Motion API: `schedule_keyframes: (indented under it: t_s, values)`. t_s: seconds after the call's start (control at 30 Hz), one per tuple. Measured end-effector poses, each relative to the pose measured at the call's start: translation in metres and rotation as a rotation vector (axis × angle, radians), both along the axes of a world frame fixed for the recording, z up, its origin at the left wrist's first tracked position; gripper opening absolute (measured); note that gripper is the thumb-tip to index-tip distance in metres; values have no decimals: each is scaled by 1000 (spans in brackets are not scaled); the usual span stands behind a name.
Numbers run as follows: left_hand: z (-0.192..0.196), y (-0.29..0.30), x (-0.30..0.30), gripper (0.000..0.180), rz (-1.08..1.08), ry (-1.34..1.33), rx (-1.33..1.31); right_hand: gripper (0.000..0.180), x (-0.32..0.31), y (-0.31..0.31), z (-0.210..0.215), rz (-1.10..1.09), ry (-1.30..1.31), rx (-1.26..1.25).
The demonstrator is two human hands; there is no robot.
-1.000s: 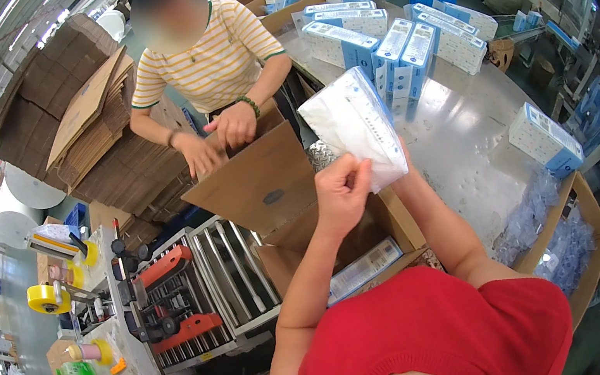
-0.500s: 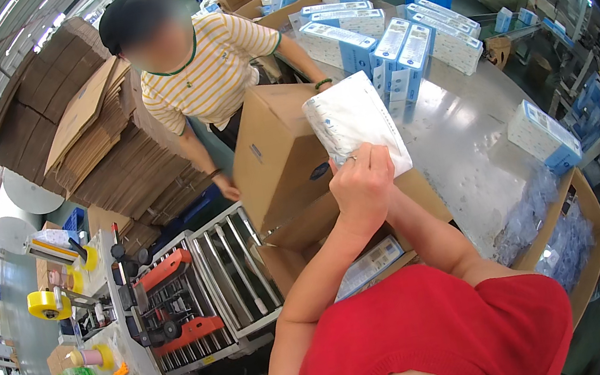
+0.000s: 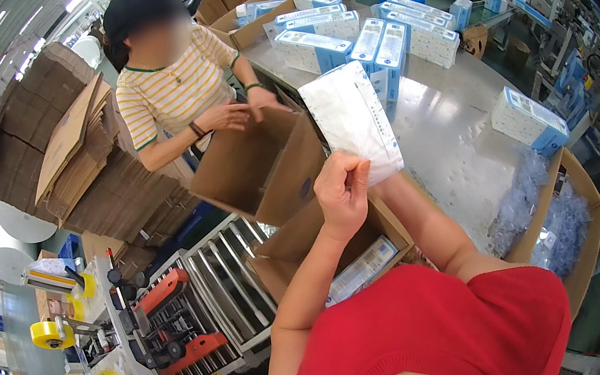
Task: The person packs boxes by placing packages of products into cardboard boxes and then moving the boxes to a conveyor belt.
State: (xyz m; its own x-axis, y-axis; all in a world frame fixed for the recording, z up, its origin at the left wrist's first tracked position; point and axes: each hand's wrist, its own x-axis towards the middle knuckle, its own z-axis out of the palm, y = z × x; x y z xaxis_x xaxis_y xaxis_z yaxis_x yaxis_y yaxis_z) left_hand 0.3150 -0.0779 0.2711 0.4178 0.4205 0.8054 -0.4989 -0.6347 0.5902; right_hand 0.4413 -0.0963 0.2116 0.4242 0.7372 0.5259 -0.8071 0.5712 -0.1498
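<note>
the left hand [image 3: 342, 195] has just drawn back to the lower corner of the white pack [image 3: 351, 120]; its grip is clenched, fingers curled in against that edge, though whether they pinch the wrap cannot be told. the right forearm [image 3: 431, 222] runs up behind the pack, and the hand on it is mostly hidden, so that grip cannot be told either. the pack stands upright in the air near the far right side of the lower carton [image 3: 296, 239], the surface [image 3: 436, 115] behind it, so handling looks to be under way, with the pack not yet set down.

half a second ago the left fingers reach further across its lower face; more of that face shows now. the co-worker [image 3: 180, 100] differs most: the tilted carton [image 3: 254, 167] shows its outside earlier, and now its hollow inside, with the co-worker's hands [image 3: 224, 117] near its far rim. the blue box [image 3: 364, 268] stays inside the lower carton, and the upright boxes [image 3: 367, 43] stay on the surface
</note>
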Motion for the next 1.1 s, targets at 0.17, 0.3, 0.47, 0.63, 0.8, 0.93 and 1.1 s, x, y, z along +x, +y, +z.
schedule_keyframes:
  t_s: [0.17, 0.3, 0.47, 0.63, 0.8, 0.93, 1.1]
  values:
    - [-17, 20, -15, 10, -201, 41, -278, 64, 10, -10, -8, -196, 12, -276]
    - [-51, 45, -45, 10, -139, 119, -481, 64, 29, -24, -20, -306, 41, -566]
    - [-108, 70, -92, 9, -4, 350, -671, 62, 31, -38, -5, -318, 54, -680]
    - [-142, 77, -137, 14, 183, 530, -631, 59, 14, -42, 5, -389, -93, -819]
    - [-156, 90, -161, 17, 311, 508, -707, 45, -6, -49, -2, -589, -669, -902]
    - [-159, 94, -170, 16, 334, 389, -772, 60, -30, -37, 10, -677, -1432, -769]
    - [-164, 97, -173, 9, 833, 221, -591, 66, -52, -14, -58, -563, -1969, -502]
